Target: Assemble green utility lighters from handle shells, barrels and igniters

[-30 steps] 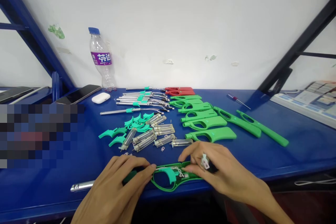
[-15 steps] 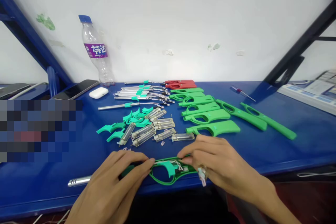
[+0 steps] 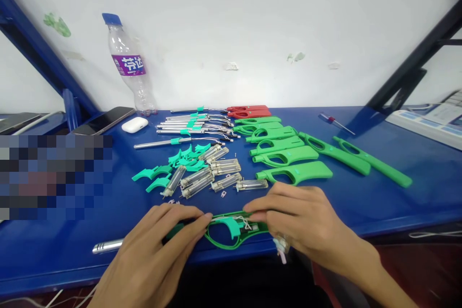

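Note:
An opened green lighter shell [image 3: 221, 245] lies at the table's front edge, between my two hands. Inside it sit a teal trigger [image 3: 234, 227] and thin white wires [image 3: 247, 223]. My left hand [image 3: 159, 243] grips the shell's front end, fingers closed; a silver tube [image 3: 107, 246] sticks out to the left beneath it. My right hand [image 3: 310, 219] pinches the handle's upper rim beside the wires with thumb and forefinger. A small clear fuel tank [image 3: 283, 245] with a pale tip pokes out under that palm, tucked in the curled fingers.
Beyond my hands lie several clear fuel tanks [image 3: 225, 167], teal triggers [image 3: 186, 156] and silver tubes with wires [image 3: 184, 130]. Green shells [image 3: 314, 171] and red shells [image 3: 249, 111] are to their right. A screwdriver [image 3: 337, 123], phone [image 3: 104, 121], white earbud case [image 3: 134, 125] and bottle [image 3: 132, 65] stand farther back.
The view has shifted slightly. Both hands keep hold of the shell; the right fingers have moved a little along its rim, and the tucked tank has swung slightly.

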The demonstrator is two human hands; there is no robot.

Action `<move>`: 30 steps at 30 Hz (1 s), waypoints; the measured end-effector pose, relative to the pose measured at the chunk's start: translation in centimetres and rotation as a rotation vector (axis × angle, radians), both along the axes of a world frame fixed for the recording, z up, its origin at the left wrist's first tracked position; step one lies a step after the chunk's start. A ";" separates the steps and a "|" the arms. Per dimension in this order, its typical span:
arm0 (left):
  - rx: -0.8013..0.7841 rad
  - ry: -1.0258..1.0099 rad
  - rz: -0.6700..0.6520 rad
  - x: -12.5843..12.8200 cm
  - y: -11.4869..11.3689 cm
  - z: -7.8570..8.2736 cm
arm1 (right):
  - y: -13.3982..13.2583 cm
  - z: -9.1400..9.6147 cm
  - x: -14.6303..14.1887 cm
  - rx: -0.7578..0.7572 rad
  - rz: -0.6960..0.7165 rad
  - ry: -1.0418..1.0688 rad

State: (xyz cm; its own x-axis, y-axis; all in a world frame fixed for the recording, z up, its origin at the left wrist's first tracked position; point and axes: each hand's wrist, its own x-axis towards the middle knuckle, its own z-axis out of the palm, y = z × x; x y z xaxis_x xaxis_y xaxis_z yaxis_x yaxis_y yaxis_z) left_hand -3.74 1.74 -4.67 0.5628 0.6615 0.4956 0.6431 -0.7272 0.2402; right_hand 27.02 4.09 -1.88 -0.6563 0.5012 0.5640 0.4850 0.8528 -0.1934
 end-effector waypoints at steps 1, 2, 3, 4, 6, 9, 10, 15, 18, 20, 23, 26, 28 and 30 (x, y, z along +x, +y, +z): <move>-0.004 -0.006 0.008 0.0 0.0 0.0 | 0.1 0.0 0.1 -0.027 0.017 0.007; -0.008 -0.010 0.009 0.1 -0.1 0.1 | 0.1 0.0 0.1 -0.048 0.026 0.010; -0.007 -0.016 0.009 0.1 0.0 0.2 | 0.2 0.0 0.1 -0.059 0.029 0.008; -0.002 -0.022 0.010 0.2 0.0 0.3 | 0.2 0.0 0.1 -0.062 0.026 0.000; 0.020 -0.031 0.002 0.4 0.2 0.4 | 0.2 0.1 0.0 -0.053 0.013 -0.022; 0.031 -0.025 -0.004 0.5 0.4 0.5 | 0.1 0.2 -0.3 -0.028 -0.002 -0.048; 0.026 -0.022 -0.005 0.5 0.4 0.5 | 0.1 0.3 -0.4 -0.014 -0.006 -0.047; 0.001 -0.018 -0.009 0.3 0.1 0.4 | 0.2 0.6 -1.0 0.093 -0.028 -0.095; -0.007 -0.015 -0.005 0.3 0.1 0.3 | 0.2 0.6 -1.2 0.137 -0.050 -0.092; -0.003 -0.009 0.001 0.3 0.1 0.3 | 0.2 0.4 -1.2 0.148 -0.064 -0.049; 0.000 0.007 0.007 0.4 0.1 0.4 | 0.1 0.3 -1.2 0.156 -0.073 -0.031; -0.011 0.003 0.007 0.4 0.2 0.5 | 0.0 0.3 -1.1 0.147 -0.065 -0.041; -0.010 -0.005 0.009 0.4 0.1 0.5 | 0.0 0.3 -1.1 0.136 -0.060 -0.033; -0.013 -0.003 0.013 0.5 0.1 0.5 | -0.1 0.3 -1.0 0.126 -0.056 -0.012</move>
State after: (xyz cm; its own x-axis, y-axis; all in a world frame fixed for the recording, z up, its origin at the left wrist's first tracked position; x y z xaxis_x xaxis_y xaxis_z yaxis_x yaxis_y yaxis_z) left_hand -3.28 1.82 -4.19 0.5526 0.6749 0.4890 0.6517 -0.7156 0.2512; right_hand 25.97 4.01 -1.59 -0.6364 0.4629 0.6170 0.5345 0.8414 -0.0799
